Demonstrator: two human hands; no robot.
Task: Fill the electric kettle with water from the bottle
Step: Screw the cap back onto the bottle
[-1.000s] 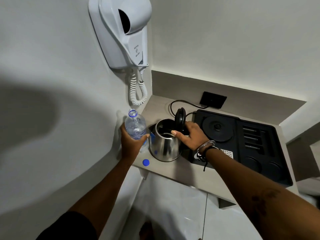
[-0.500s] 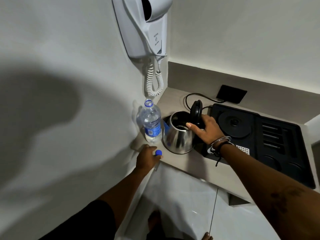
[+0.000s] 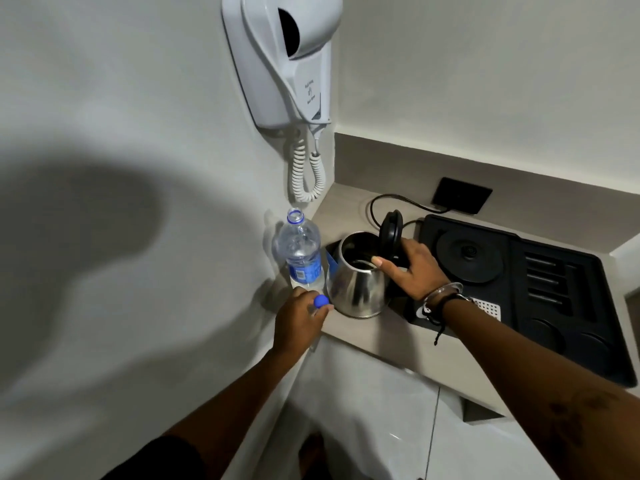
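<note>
A steel kettle (image 3: 358,280) stands mid-frame on a counter (image 3: 377,337), lid (image 3: 390,230) up. The right hand (image 3: 412,268) grips its handle. Just left, an uncapped water bottle (image 3: 300,251) stands upright. Below it, the left hand (image 3: 301,318) pinches the blue cap (image 3: 320,301).

Hotel room: wall hairdryer (image 3: 287,60), kettle tray (image 3: 540,292)

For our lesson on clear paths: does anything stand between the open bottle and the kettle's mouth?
Nothing visible does. The bottle stands uncapped right beside the kettle, whose lid is tipped up and back. The right hand rests at the rim's far side, a finger over its edge; the left hand holds the blue cap.
</note>
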